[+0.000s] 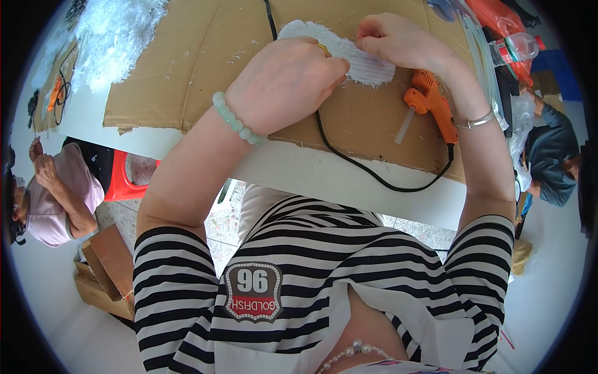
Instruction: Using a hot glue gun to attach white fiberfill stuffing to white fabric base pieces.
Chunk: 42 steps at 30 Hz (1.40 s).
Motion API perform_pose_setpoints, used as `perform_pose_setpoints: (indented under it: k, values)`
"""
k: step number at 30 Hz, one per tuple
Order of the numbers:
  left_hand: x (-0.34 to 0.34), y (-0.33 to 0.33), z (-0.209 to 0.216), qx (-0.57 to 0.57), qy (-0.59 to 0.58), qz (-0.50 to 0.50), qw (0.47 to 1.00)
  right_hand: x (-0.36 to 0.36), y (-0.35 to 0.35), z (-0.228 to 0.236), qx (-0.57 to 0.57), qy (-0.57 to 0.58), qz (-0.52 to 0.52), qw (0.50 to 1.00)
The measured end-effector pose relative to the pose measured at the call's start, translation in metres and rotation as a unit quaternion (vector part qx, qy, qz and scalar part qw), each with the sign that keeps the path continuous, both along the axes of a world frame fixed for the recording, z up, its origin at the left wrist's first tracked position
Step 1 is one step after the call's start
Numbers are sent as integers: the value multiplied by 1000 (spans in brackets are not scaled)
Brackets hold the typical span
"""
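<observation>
A white, oval, ribbed piece of fabric [366, 64] with frayed edges lies between my hands. My left hand [288, 80], with a green bead bracelet at its wrist, is closed over the left part of this piece; its fingertips are mostly hidden. At the upper right edge of the fabric, my right hand [403, 41] has thumb and forefinger pinched together. Whatever is in that pinch is too small to make out. Below my right hand an orange glue gun [437, 105] lies on its side, a clear glue stick near it and its black cord curving left.
Brown cardboard [205, 68] covers much of the white table [299, 177]. White shaggy material [118, 37] is heaped at the far left. A plastic bottle [517, 48] and red bag [492, 19] are at far right. Other people sit on both sides, and a red stool [121, 177] stands left.
</observation>
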State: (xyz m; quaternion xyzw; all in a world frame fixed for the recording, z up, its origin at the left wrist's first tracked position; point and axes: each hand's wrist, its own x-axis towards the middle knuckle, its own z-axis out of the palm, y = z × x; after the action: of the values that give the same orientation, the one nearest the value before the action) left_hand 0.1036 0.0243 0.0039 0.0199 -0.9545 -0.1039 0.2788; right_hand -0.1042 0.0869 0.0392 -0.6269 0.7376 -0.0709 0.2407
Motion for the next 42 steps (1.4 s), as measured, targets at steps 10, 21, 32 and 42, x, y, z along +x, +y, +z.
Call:
perform_pose_setpoints:
  k: [10,21,32,42]
  values:
    - [2,-1,-1,-14,-26,13,999,15,24,5,-96,-34,38,994]
    - [2,3,3,-2,-20,15,1000,12,54,25,-228,21,132,964]
    - [1,1,2,-9,-41,23,999,7,59,19,-189,103,159,963]
    - [2,1,1,-12,-27,15,999,22,40,-1,-291,110,198,930]
